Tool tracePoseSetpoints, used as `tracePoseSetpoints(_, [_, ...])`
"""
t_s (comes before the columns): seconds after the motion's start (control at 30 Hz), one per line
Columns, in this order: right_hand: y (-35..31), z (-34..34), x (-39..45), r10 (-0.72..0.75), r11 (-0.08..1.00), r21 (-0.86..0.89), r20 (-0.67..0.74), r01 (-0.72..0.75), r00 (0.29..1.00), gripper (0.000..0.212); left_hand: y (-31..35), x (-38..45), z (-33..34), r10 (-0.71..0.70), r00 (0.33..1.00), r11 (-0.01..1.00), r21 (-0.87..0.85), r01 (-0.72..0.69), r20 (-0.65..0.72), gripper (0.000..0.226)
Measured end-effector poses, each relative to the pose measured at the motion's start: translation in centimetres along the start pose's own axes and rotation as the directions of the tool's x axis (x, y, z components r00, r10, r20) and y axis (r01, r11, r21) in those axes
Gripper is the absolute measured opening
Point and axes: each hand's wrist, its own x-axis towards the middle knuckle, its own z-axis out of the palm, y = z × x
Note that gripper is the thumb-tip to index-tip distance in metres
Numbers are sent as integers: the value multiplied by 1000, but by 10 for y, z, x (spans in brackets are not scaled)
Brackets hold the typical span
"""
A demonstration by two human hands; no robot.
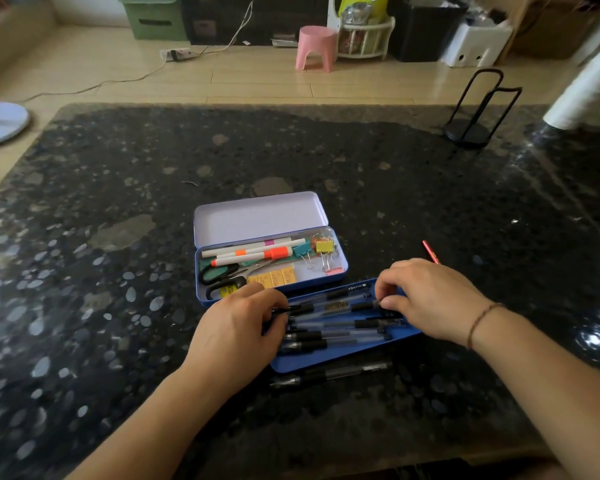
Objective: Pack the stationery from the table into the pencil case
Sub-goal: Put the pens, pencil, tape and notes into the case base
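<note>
Head view: my left hand [238, 323] and right hand [426, 299] pinch the two ends of a pen [333, 307] over the blue tray [343, 362] before the open pencil case [271, 258]. Light, stiff, slippery; I'd judge end grips best. About six pens in tray, two pens on table [329, 374], one pencil [431, 251].

light: soft daylight from the far side, floor [257, 77] bright | desk [118, 237]: dark, white glare spots at right edge, pale sheen at left | shadows: faint and diffuse beneath hands | focus: centre fairly sharp, slight blur on pens | distortion: wide-angle bending at edges, corners smeared
</note>
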Motion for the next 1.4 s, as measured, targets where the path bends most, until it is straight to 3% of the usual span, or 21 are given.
tracePoseSetpoints(0.23, [-4,10,4,20,971,238,-111,7,994,22,1,3,1,16,1000,1000,-2,-16,-3,15])
tracePoseSetpoints(0.33, [-3,9,1,18,957,292,-68,2,997,24,1,3,0,9,1000,1000,22,-8,-21,12])
tracePoseSetpoints(0.5, [-3,11,5,-13,974,225,-105,36,994,28,0,3,0,-11,999,1000,21,11,-33,12])
tracePoseSetpoints(0.67, [-3,16,10,-46,969,234,-134,77,990,13,2,2,1,10,1000,1000,7,-10,-12,11])
tracePoseSetpoints(0.97, [-4,8,6,-51,978,189,-214,93,976,4,2,4,1,-12,1000,1000,3,12,-3,13])
tracePoseSetpoints(1.17, [4,-9,-9,21,1000,-19,82,-19,996,24,5,2,0,3,1000,1000,8,-3,3,10])
tracePoseSetpoints(1.33, [-3,-6,-6,47,998,-47,69,-44,997,14,5,2,1,15,1000,1000,-2,-15,1,12])
tracePoseSetpoints(1.4, [5,-10,-9,52,997,48,21,-53,998,10,7,2,-1,23,999,1000,-20,-23,-25,12])
